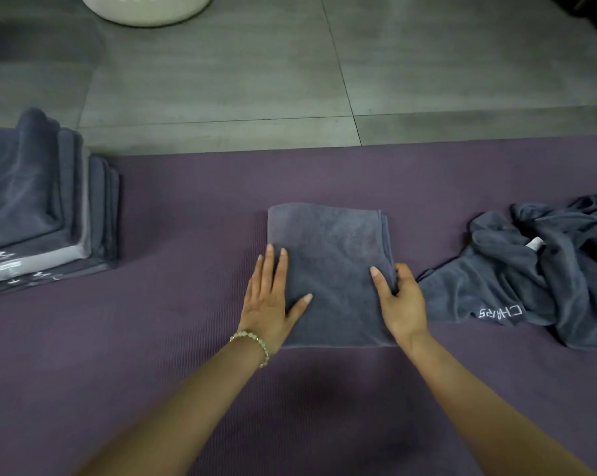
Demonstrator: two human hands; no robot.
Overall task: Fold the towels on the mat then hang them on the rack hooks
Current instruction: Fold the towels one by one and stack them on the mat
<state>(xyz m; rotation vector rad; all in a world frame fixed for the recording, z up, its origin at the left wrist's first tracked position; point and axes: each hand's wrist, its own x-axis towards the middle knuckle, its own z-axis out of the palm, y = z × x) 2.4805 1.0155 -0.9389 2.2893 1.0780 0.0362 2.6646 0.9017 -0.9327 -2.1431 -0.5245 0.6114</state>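
Note:
A folded grey towel (328, 255) lies flat in the middle of the purple mat (187, 235). My left hand (271, 297) rests flat along the towel's left edge, fingers straight, thumb spread onto the cloth. My right hand (398, 300) grips the towel's right edge, thumb on top and fingers tucked under the layered side. To the right lies a crumpled heap of dark grey towels (544, 269) with white lettering. At the far left stands a stack of folded towels (43, 207).
A white laundry basket (146, 8) stands on the grey tiled floor (221, 80) beyond the mat's far edge. No rack or hooks are in view. A dark shape fills the top right corner.

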